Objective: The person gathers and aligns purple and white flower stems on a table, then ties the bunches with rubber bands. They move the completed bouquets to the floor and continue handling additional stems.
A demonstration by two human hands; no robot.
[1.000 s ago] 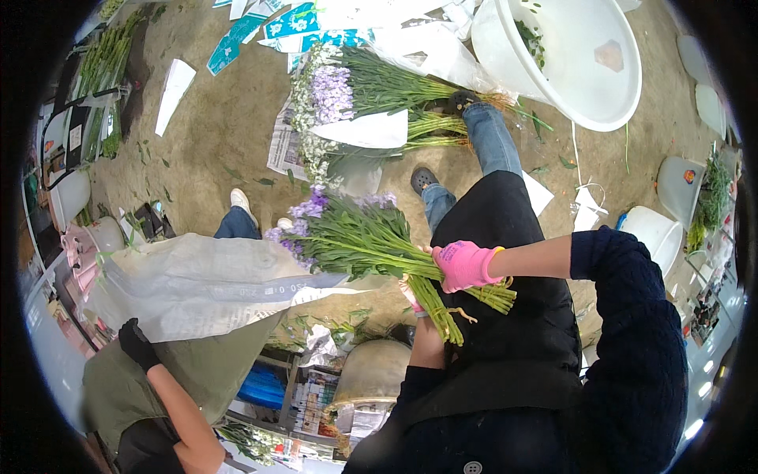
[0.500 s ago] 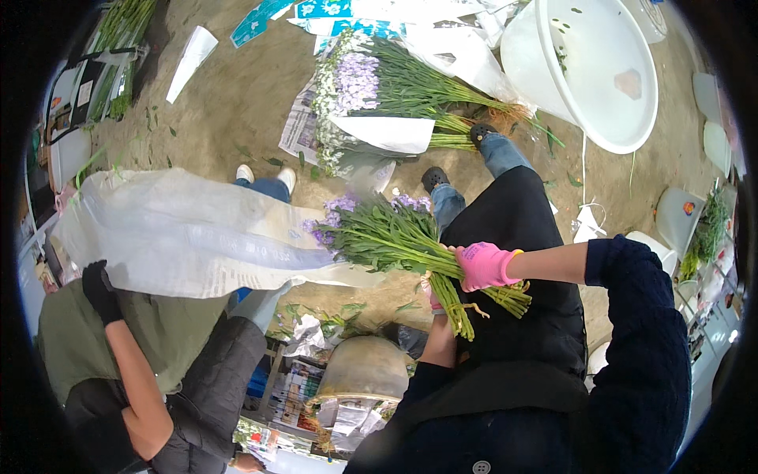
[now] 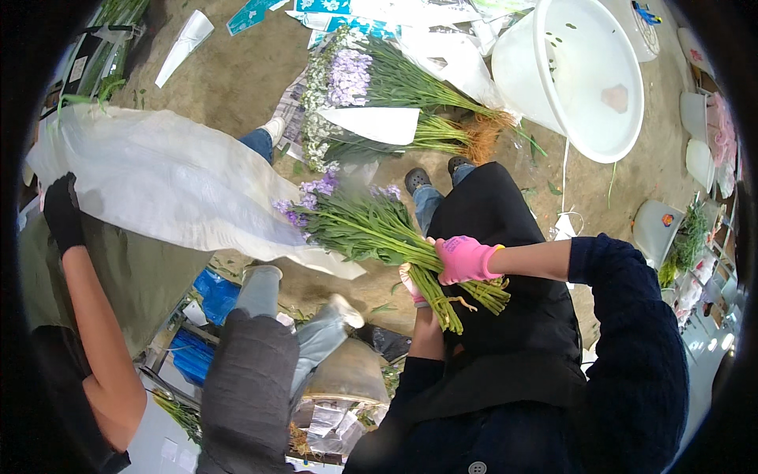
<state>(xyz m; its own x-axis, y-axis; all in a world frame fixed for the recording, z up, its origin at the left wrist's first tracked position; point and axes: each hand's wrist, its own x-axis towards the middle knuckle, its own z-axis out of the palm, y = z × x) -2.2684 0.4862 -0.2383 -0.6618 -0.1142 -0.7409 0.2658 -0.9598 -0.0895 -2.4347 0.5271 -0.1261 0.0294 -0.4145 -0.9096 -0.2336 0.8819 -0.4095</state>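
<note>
A bunch of purple flowers with long green stems (image 3: 359, 229) lies slantwise in front of me, blooms to the far left, cut ends toward me. My right hand (image 3: 467, 260), in a pink glove, is closed round the stems near their lower end. Below it, my left hand (image 3: 414, 288), also gloved, is closed on the same stems from underneath; the bunch partly hides its fingers. The purple blooms (image 3: 320, 187) touch the edge of a long translucent plastic sheet (image 3: 181, 182), whose far end is by another person's black-gloved hand (image 3: 63, 209).
White and purple flowers (image 3: 349, 77) with green stems lie on the floor ahead, a white paper sheet (image 3: 375, 125) across them. A large white tub (image 3: 588, 79) is at the far right. Two people stand at the left. A round container (image 3: 347, 379) stands nearer me.
My hands and the bunch have shifted slightly left. The plastic sheet has swung up and left with the other person's gloved hand. A person in a dark padded coat has stepped rightward.
</note>
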